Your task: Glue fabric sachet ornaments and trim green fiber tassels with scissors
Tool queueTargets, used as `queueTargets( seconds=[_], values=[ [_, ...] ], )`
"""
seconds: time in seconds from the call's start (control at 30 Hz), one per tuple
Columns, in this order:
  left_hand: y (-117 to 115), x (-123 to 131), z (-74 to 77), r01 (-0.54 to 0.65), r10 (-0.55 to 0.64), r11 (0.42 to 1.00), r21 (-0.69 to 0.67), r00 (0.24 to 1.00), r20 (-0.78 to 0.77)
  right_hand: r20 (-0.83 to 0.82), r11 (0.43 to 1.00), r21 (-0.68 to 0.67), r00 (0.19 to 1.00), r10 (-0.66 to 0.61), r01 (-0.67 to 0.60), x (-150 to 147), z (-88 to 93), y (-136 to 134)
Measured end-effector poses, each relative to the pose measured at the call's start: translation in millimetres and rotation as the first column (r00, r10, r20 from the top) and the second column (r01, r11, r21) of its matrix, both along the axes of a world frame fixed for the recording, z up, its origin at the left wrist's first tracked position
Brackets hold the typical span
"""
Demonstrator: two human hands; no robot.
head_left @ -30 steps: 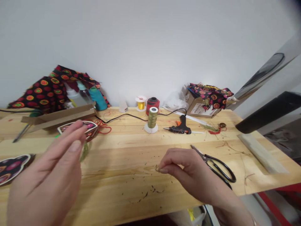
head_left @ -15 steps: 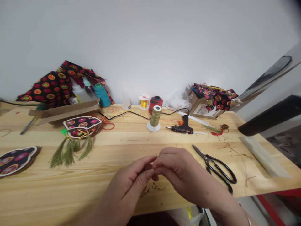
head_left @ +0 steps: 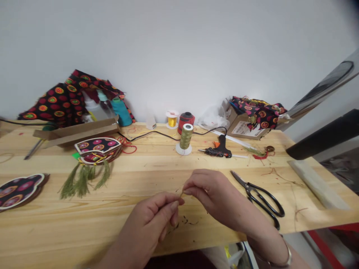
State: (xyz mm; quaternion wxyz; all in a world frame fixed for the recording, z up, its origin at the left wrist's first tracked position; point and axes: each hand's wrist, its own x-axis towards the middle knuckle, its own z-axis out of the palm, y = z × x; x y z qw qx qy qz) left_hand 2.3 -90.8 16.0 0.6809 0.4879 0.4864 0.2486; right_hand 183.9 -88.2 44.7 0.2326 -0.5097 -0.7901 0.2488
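A thin olive-yellow strand (head_left: 181, 194) is the thing in work, a very short stretch of it showing between the fingertips of the two hands, over the front middle of the table (head_left: 134, 175). Its visible length slants from the left hand's tips away from the person and slightly rightward to the right hand's tips, so neither hand is nearer: each touches it. The left hand (head_left: 150, 222) seems to pinch the lower end between thumb and fingers, its palm turned inward; the right hand (head_left: 211, 190) nips the upper end between thumb and forefinger, sitting a little farther from the person. How much more strand lies hidden inside the left hand, I cannot tell. Dark scraps (head_left: 185, 221) lie on the wood just below the fingertips. Just right of the right hand lie black-handled scissors (head_left: 247, 186), apart from it, blade tips pointing away and leftward, handles toward the near edge. Beyond the fingertips, almost straight ahead, stands an olive thread cone (head_left: 186, 138), with a hot glue gun (head_left: 221, 149) to its right. Well off to the left lie olive tassels (head_left: 83, 181).
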Motion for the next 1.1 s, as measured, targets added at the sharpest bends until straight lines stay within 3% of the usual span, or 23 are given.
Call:
queueTargets(
  seconds=[0.13, 0.23, 0.33, 0.43, 0.5, 0.57, 0.83, 0.97, 1.03, 1.1],
  values=[
    [0, 1, -0.4, -0.040, 0.040, 0.997, -0.060, 0.999, 0.007, -0.026, 0.994, 0.086, 0.997, -0.066, 0.068, 3, -5.9, 7],
    [0, 0, -0.2, -0.102, 0.105, 0.991, -0.090, 0.994, 0.035, 0.057, 0.943, 0.229, 0.964, -0.260, 0.241, 17, -11.6, 5],
    [1, -2, -2.2, -0.161, 0.169, 0.981, -0.111, 0.983, 0.067, 0.276, 0.896, 0.266, 0.862, -0.425, 0.357, 46, -21.1, -12],
    [2, -5, -7.0, -0.204, 0.216, 0.970, -0.130, 0.973, 0.084, 0.491, 0.856, 0.237, 0.703, -0.514, 0.460, 83, -36.2, -40],
    [2, -6, -10.6, -0.218, 0.230, 0.967, -0.136, 0.970, 0.083, 0.566, 0.815, 0.229, 0.609, -0.556, 0.532, 103, -46.9, -59],
    [1, -7, -13.7, -0.222, 0.233, 0.965, -0.142, 0.970, 0.071, 0.583, 0.787, 0.227, 0.567, -0.582, 0.574, 117, -55.2, -73],
    [0, -4, -16.6, -0.279, 0.283, 0.948, -0.156, 0.959, 0.002, 0.578, 0.770, 0.163, 0.572, -0.581, 0.617, 135, -65.7, -84],
    [0, -6, -14.8, -0.269, 0.272, 0.949, -0.166, 0.962, -0.005, 0.568, 0.768, 0.140, 0.584, -0.580, 0.625, 136, -58.4, -79],
    [0, -6, -14.1, -0.266, 0.268, 0.951, -0.158, 0.963, -0.009, 0.472, 0.762, 0.113, 0.641, -0.606, 0.637, 128, -48.6, -78],
    [-1, -6, -14.4, -0.272, 0.274, 0.950, -0.151, 0.962, -0.006, 0.296, 0.798, -0.006, 0.763, -0.574, 0.603, 114, -37.7, -81]
  ],
)
